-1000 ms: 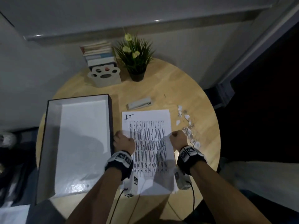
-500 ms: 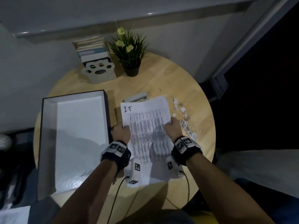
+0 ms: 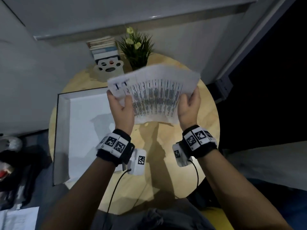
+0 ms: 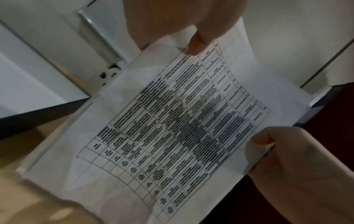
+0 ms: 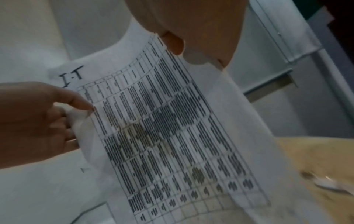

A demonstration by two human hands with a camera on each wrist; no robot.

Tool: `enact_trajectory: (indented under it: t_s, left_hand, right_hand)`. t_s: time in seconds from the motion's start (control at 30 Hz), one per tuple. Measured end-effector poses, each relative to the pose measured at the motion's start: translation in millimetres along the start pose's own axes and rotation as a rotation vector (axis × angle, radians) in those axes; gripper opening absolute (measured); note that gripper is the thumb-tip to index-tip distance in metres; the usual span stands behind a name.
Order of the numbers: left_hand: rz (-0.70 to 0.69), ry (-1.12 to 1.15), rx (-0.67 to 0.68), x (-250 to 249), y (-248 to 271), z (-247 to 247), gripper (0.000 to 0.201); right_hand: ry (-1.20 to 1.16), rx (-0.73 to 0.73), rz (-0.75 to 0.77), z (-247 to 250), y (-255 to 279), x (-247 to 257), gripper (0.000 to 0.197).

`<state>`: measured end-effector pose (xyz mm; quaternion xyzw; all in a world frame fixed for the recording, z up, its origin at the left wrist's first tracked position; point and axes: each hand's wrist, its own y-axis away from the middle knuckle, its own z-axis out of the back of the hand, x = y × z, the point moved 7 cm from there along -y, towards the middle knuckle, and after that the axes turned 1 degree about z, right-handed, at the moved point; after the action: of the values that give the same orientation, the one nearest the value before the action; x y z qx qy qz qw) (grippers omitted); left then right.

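Your round wooden table [image 3: 207, 130] lies below, with the open white box [image 3: 64, 103] on its left side. You hold the printed paper sheet [image 3: 154, 95] up in the air above the table. Your left hand [image 3: 122, 112] pinches its left edge and your right hand [image 3: 188, 108] pinches its right edge. The sheet looks light, thin and floppy. It may tear, so hold both edges softly.

Behind the left hand [image 3: 121, 112] and right hand [image 3: 189, 108] sit black wristbands [image 3: 106, 155] with checkered white tiles [image 3: 110, 141]. White boxes [image 3: 140, 161] beneath trail black cables [image 3: 116, 185].
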<state>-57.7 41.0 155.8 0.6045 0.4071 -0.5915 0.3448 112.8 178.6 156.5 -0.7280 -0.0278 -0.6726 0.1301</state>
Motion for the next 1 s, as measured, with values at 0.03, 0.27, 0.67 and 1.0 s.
enact_trajectory:
  t_s: [0.03, 0.27, 0.67, 1.0]
  left_hand:
    - [0.035, -0.023, 0.007, 8, 1, 1, 0.038]
    - [0.02, -0.083, 0.021, 4, -7, -4, 0.035]
    - [0.136, -0.142, 0.013, 40, -13, -4, 0.041]
    - [0.287, -0.295, 0.117, 69, -11, -1, 0.025]
  right_hand:
    - [0.004, -0.005, -0.04, -1, 1, -7, 0.028]
    - [-0.004, -0.02, -0.093, -3, -12, -13, 0.028]
    - [0.094, 0.028, -0.169, -2, -17, -42, 0.031]
    - [0.252, 0.033, -0.13, 13, -19, -36, 0.046]
